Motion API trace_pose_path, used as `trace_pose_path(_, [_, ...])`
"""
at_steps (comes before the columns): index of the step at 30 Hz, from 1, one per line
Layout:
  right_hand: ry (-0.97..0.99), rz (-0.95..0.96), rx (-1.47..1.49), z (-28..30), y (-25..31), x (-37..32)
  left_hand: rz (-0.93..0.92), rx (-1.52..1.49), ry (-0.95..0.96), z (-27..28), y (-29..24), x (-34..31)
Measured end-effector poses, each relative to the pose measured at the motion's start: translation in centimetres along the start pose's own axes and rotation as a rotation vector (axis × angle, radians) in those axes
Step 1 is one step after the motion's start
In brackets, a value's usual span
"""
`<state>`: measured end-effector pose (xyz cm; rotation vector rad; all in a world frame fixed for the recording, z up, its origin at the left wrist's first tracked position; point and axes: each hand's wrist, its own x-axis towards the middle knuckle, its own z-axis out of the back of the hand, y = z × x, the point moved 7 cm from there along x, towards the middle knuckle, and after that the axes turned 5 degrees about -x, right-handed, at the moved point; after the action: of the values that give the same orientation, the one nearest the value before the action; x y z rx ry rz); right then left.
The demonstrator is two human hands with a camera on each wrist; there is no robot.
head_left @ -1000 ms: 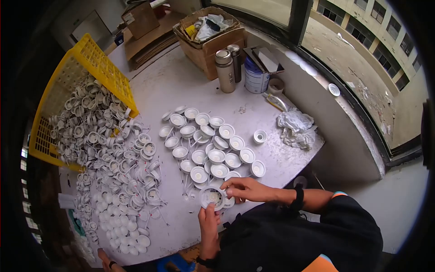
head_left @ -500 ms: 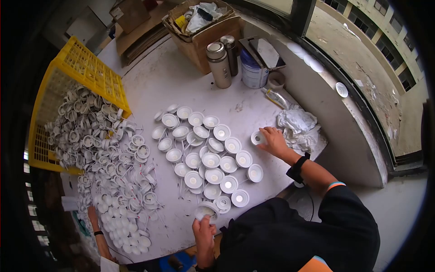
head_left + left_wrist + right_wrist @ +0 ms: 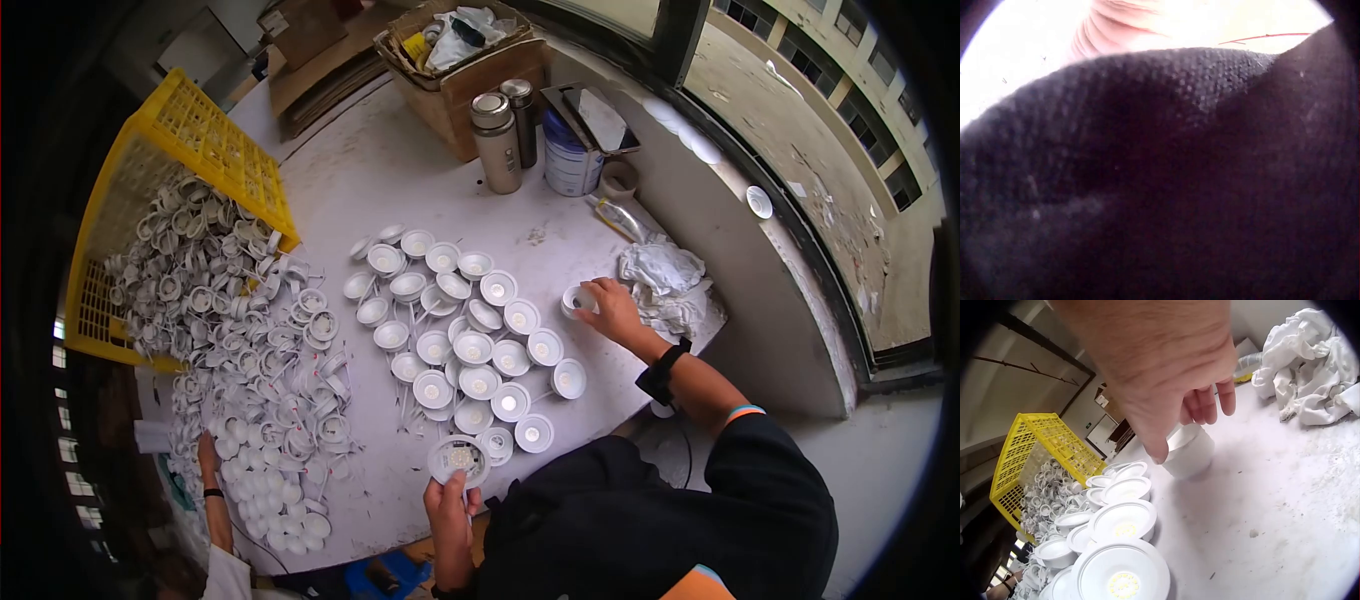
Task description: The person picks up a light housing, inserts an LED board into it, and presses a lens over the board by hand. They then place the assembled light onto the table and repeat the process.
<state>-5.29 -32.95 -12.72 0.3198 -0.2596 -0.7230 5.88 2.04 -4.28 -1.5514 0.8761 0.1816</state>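
Note:
My left hand (image 3: 450, 512) holds a round white downlight (image 3: 459, 461) near the table's front edge, thumb on its face, where a patch of small LEDs shows. Dark cloth fills most of the left wrist view, with a strip of creased skin (image 3: 1119, 25) above it. At the right my right hand (image 3: 613, 315) grips a small white cup-shaped piece (image 3: 1190, 453), thumb at one side of the rim and fingers over the far side. Between both hands stand rows of white downlights (image 3: 473, 348), faces up, wires trailing from some.
A tipped yellow crate (image 3: 215, 150) spills many white fixtures (image 3: 200, 260) over the left side. Another person's hand (image 3: 207, 458) reaches in there. White rags (image 3: 660, 270), a tape roll (image 3: 618, 180), two flasks (image 3: 497, 145) and a cardboard box (image 3: 460, 110) line the back and right.
My right hand has left the downlight in my left hand, moved right and taken hold of the small white cup. The other person's hand has moved up to the pile.

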Motion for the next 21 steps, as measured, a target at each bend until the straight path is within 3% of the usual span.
trace_pose_path(3, [-0.040, -0.067, 0.154, 0.4, -0.8, 0.0, -0.013, -0.002, 0.040, -0.3, 0.1, -0.1])
trace_pose_path(4, [-0.051, -0.070, 0.209, 1.2, -0.1, 0.1, -0.018, -0.012, 0.002, 0.0, 0.1, -0.2])
trace_pose_path(6, [-0.001, -0.083, 0.478, 3.3, 3.0, -0.2, -0.082, 0.016, 0.103, -0.9, -0.3, 0.1])
trace_pose_path(8, [0.100, 0.087, 0.589, 7.2, 9.7, -1.3, -0.082, 0.078, 0.144, -1.1, -0.2, 0.2])
trace_pose_path(10, [0.120, 0.372, 0.665, 10.0, 15.6, -3.5, -0.104, 0.099, 0.177, -1.3, 0.0, 0.4])
trace_pose_path(13, [0.172, 0.649, 0.508, 11.7, 21.2, -5.9, -0.121, 0.180, 0.261, -2.1, -0.2, 0.0])
trace_pose_path(21, [0.262, 0.706, 0.328, 9.8, 24.5, -7.7, -0.205, 0.186, 0.287, -2.0, -0.9, -0.9])
